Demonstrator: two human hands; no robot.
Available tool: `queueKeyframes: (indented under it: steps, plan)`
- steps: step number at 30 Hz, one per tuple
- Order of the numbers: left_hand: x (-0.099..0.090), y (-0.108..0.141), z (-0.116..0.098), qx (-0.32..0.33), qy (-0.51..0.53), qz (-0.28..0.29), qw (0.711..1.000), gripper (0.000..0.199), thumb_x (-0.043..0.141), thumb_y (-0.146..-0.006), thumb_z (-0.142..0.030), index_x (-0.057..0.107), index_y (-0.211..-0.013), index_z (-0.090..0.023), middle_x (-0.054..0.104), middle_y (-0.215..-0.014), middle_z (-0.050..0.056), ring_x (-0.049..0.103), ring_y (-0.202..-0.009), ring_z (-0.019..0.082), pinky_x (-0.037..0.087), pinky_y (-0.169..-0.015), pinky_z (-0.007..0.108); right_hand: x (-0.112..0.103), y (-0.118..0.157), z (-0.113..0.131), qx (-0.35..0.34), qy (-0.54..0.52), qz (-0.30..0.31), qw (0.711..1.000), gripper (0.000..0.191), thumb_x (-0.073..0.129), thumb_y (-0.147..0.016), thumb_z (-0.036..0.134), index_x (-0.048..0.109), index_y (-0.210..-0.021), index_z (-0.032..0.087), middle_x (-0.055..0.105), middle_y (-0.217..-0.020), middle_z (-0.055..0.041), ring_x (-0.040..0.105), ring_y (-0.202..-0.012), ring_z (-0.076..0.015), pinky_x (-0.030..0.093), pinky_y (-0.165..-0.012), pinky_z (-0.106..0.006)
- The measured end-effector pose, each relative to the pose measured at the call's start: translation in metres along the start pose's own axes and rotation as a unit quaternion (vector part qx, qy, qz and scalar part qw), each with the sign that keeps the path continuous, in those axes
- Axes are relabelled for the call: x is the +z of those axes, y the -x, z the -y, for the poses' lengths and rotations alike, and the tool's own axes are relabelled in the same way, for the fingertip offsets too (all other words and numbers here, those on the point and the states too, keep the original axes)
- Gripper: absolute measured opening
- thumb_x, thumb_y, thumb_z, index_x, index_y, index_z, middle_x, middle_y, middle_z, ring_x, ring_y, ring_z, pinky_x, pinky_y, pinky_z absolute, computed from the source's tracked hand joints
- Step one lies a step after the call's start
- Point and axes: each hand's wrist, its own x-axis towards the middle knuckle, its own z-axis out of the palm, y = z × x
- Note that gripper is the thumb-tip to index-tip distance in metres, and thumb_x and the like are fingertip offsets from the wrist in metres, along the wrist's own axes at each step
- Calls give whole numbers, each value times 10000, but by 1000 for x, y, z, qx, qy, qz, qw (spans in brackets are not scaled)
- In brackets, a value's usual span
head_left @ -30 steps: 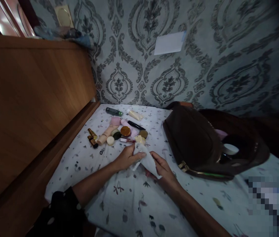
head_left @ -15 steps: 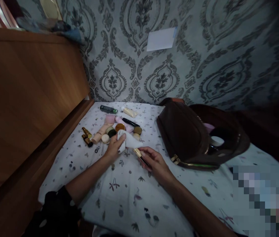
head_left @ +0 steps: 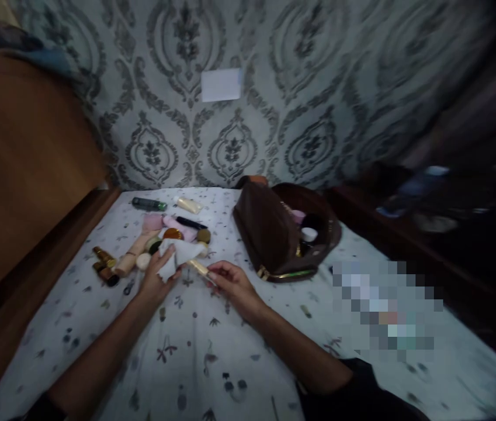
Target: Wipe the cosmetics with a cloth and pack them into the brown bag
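My left hand [head_left: 159,279] is closed on a crumpled white wipe [head_left: 181,252]. In my right hand [head_left: 234,286], a slim cosmetic tube with a gold part [head_left: 198,268] is pinched between thumb and fingers, its gold end pointing toward the wipe. Blur hides what kind of tube it is. Just beyond my left hand lies a cluster of cosmetics: a peach tube [head_left: 130,255], a round white jar [head_left: 143,261], an amber-lidded jar [head_left: 172,234], a pink jar [head_left: 153,222] and a black pen-like tube [head_left: 191,223]. Small gold-and-dark bottles [head_left: 104,257] lie to the left.
A brown bag [head_left: 262,231] stands unzipped at right with items inside. Behind the cluster lie a green bottle [head_left: 149,204] and a cream tube [head_left: 188,204]. A wooden cabinet [head_left: 24,169] borders the left; a patterned wall [head_left: 265,52] rises behind the printed sheet [head_left: 186,356].
The view has swung right, so everything appears farther left. My hands still hold the wipe and the tube, and the tube's gold end now sits closer to my left hand.
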Motion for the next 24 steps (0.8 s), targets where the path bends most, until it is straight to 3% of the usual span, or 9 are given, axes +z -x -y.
queueKeyframes:
  steps: [2, 6, 14, 19, 24]
  plan:
    - [2, 1, -2, -6, 12, -1, 1000, 262, 800, -706, -207, 571, -827, -162, 608, -638, -48, 581, -463, 97, 397, -315, 142, -2, -3, -2, -16, -28, -16, 999, 385, 880, -564, 427, 699, -798, 180, 669, -711, 17, 590, -616, -102, 425, -570, -216]
    - [4, 3, -2, -26, 47, -61, 997, 124, 698, -768, -94, 600, -808, -159, 598, -656, -40, 564, -460, 104, 425, -314, 171, -6, -6, -1, -26, -100, -26, 994, 416, 913, -525, 383, 707, -820, 175, 680, -725, 15, 615, -626, -104, 446, -611, -226]
    - [2, 7, -2, -41, 26, -113, 992, 206, 654, -720, -2, 644, -810, -187, 668, -777, -34, 601, -526, 95, 538, -422, 170, -7, -7, 7, -57, -201, -64, 976, 390, 929, -507, 347, 680, -740, 159, 660, -680, 23, 613, -592, -91, 451, -599, -218]
    - [7, 8, -7, -62, 49, -116, 990, 187, 590, -720, 20, 592, -747, -165, 645, -702, -36, 575, -468, 102, 492, -360, 182, -7, -6, 8, -57, -202, -66, 975, 395, 931, -502, 343, 675, -737, 155, 656, -658, 21, 622, -575, -96, 402, -525, -199]
    - [2, 4, -7, -81, 60, -142, 985, 200, 545, -744, 23, 575, -759, -174, 654, -690, -32, 590, -476, 110, 521, -403, 199, -7, -7, 5, -72, -178, -58, 980, 397, 920, -515, 365, 674, -751, 160, 641, -619, 30, 603, -537, -97, 373, -498, -205]
